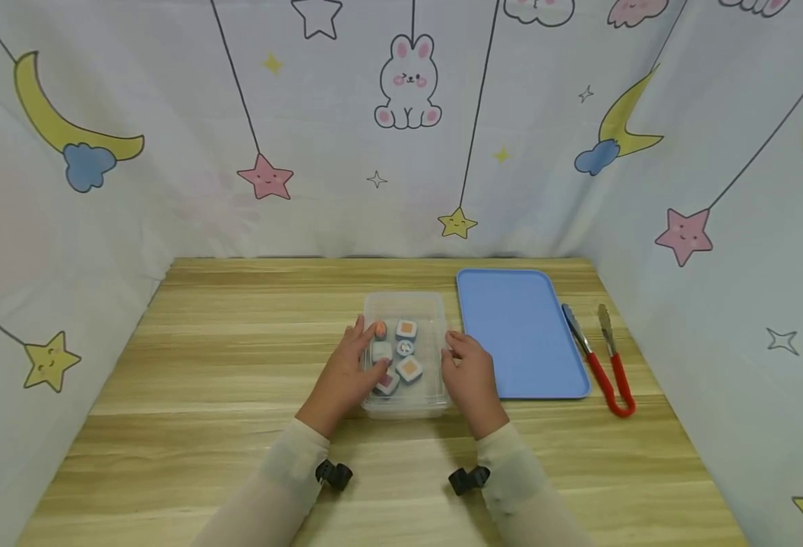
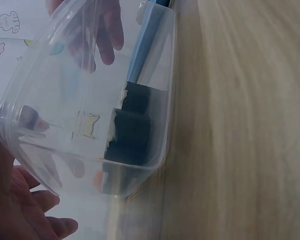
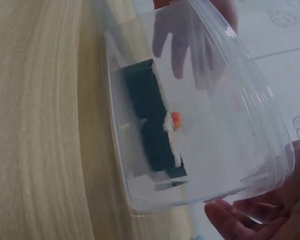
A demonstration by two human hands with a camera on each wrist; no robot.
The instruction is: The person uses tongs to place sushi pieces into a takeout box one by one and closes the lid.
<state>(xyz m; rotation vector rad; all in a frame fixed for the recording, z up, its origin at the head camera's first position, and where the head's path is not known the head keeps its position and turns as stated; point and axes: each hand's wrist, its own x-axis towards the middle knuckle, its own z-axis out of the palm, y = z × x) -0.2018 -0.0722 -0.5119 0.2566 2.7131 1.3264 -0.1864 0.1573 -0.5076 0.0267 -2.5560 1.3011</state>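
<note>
A clear plastic box (image 1: 404, 308) stands on the wooden table, with several sushi pieces (image 1: 410, 369) inside; the wrist views show their dark, seaweed-like sides (image 2: 130, 130). My left hand (image 1: 346, 372) grips the box's left side, its thumb over the top edge and the other fingers along the outer wall. At the opposite wall, my right hand (image 1: 471, 376) holds the right side with bent fingers. In the right wrist view, fingertips (image 3: 222, 220) lie just under the rim. Whether a lid covers the box is hard to tell through the clear plastic.
Right of the box lies a blue tray (image 1: 524, 334), close to my right hand. Beyond it are tongs (image 1: 609, 372) with red handles and spread arms. Patterned white cloth (image 1: 346, 213) hangs behind the table and along both sides.
</note>
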